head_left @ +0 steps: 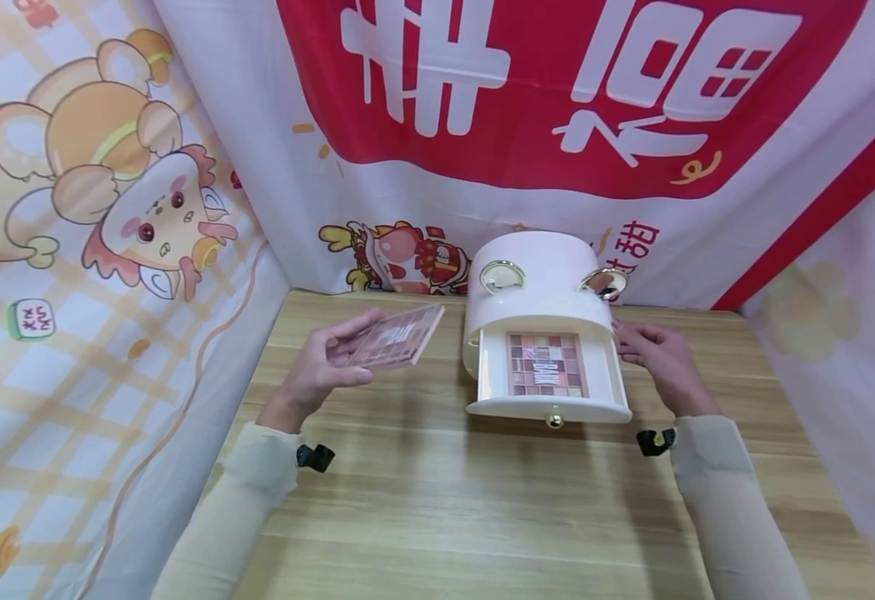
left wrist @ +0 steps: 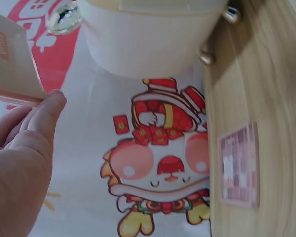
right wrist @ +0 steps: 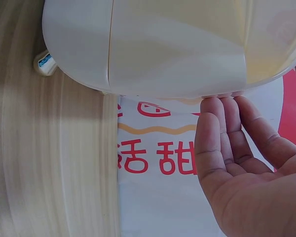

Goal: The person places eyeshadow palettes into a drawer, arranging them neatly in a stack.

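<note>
My left hand (head_left: 321, 362) pinches a flat eyeshadow palette (head_left: 400, 335), tilted above the table left of the white makeup storage box (head_left: 542, 287). In the left wrist view, fingers lie along the pale back (left wrist: 12, 66) of the held palette. Another pinkish palette (left wrist: 239, 165) shows low on the wood there. The box's drawer (head_left: 490, 367) is pulled out, with a palette (head_left: 547, 365) of many small squares lying face up in it. My right hand (head_left: 666, 362) touches the right side of the box; the right wrist view shows its fingertips (right wrist: 213, 104) against the white wall.
Two gold-rimmed ovals (head_left: 502, 277) stick out from the box's upper front, and a gold knob (head_left: 554, 419) sits on the drawer front. The box stands on a wood-grain table (head_left: 422, 517) close to the printed cloth (head_left: 422, 183) at the back. Another cloth (head_left: 130, 350) hangs along the left.
</note>
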{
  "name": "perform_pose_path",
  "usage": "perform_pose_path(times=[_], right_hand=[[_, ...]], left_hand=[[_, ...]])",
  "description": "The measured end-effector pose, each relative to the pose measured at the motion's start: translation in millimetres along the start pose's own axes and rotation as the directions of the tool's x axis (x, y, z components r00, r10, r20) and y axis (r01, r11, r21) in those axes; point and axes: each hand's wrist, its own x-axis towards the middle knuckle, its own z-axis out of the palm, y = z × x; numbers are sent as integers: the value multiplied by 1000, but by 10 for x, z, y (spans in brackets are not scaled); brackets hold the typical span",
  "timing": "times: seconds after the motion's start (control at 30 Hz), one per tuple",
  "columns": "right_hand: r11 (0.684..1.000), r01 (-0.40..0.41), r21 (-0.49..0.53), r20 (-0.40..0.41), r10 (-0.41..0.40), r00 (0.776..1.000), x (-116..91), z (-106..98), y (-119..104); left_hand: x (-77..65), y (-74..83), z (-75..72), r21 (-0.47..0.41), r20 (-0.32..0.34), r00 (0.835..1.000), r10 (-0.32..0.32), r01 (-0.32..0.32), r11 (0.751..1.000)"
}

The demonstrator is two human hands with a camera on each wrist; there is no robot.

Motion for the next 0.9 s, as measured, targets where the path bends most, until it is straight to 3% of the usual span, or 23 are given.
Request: perform_pose_path(times=[0.47,0.9], right_hand=[[1000,0,4,5,0,1000,14,1,8],[1000,-3,3,4,3,1000,22,3,17]], left_hand=[[82,78,366,-85,37,998,-56,59,995],[207,83,674,-110,37,998,-55,59,992]])
